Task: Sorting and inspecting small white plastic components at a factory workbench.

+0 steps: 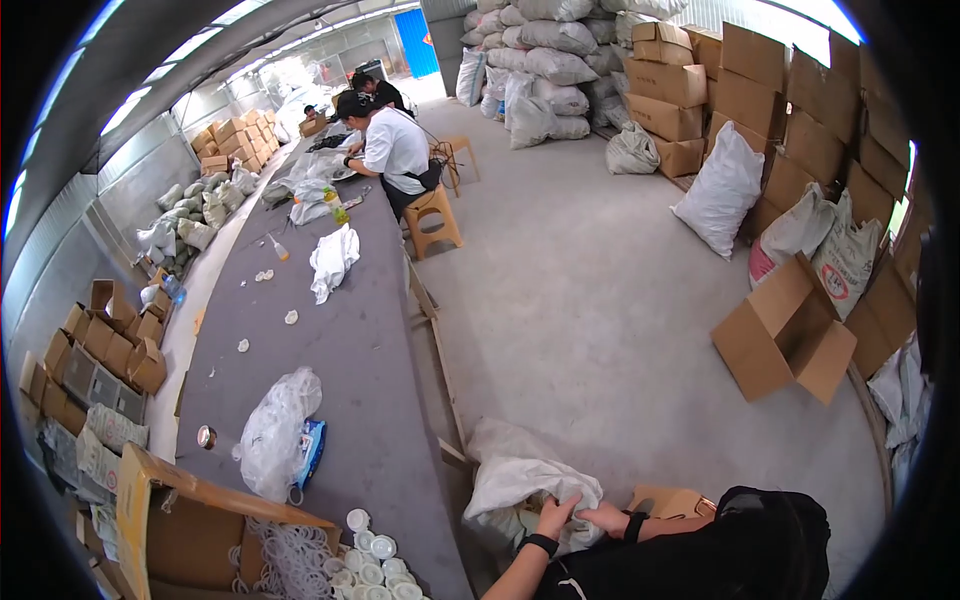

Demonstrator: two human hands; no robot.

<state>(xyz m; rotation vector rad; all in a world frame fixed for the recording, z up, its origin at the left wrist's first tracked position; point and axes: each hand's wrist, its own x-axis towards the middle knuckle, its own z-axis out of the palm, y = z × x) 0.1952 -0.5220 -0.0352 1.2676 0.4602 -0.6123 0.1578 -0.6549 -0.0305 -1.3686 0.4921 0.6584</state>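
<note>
A white woven sack (515, 480) stands beside the long table's right edge, its mouth folded open toward me. My left hand (556, 516) is closed on the sack's near rim. Right beside it, my right hand (603, 517) grips the same rim, its fingers partly hidden in the cloth. Dark bands circle both wrists. What lies inside the sack is mostly hidden. On the table corner to the left are several round white plastic caps (370, 573) next to a cardboard box (190, 540) with thin white rings (290, 555).
The grey-covered table (380, 400) runs far ahead, bearing a clear plastic bag (280, 430), a can (206, 436) and a white cloth (334, 262). Two people sit along it. An open carton (785, 335) and a full white sack (722, 190) stand on the right.
</note>
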